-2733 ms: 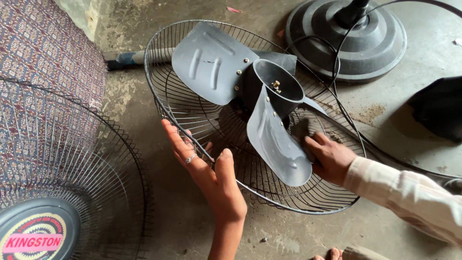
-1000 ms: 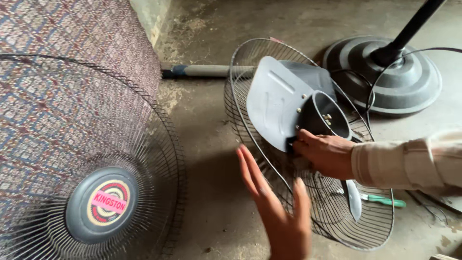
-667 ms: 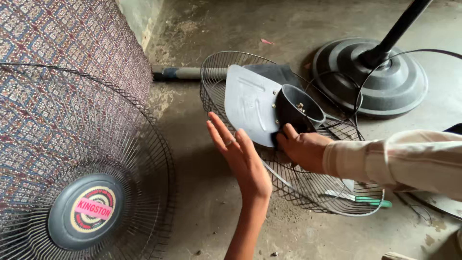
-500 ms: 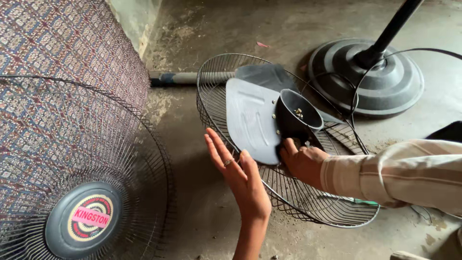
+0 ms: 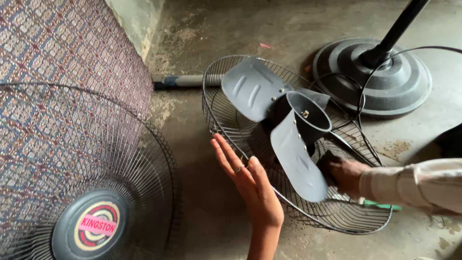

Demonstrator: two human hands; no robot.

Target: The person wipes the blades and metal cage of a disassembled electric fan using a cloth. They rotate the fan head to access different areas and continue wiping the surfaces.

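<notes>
A grey three-bladed fan blade assembly (image 5: pixel 250 89) with a dark cup-shaped hub (image 5: pixel 308 113) sits tilted inside a round black wire guard (image 5: pixel 204 98) on the concrete floor. My left hand (image 5: pixel 250 185) is flat and open, fingers together, palm facing the guard's near rim and just short of it. My right hand (image 5: pixel 346 174), in a pale sleeve, reaches in from the right. Its fingers curl around a dark part under the lower blade. A ring shows on my left hand.
A second wire guard with a round centre badge (image 5: pixel 91 224) stands at lower left against patterned cloth (image 5: pixel 62 48). A round grey fan base (image 5: pixel 385 77) with a black pole lies at upper right. A grey tube (image 5: pixel 185 80) and a green-handled tool (image 5: pixel 382 206) lie on the floor.
The blade assembly has turned and tipped, so two blades now face me. My right hand has slid from the hub down under the lower blade. My left hand stays flat by the rim.
</notes>
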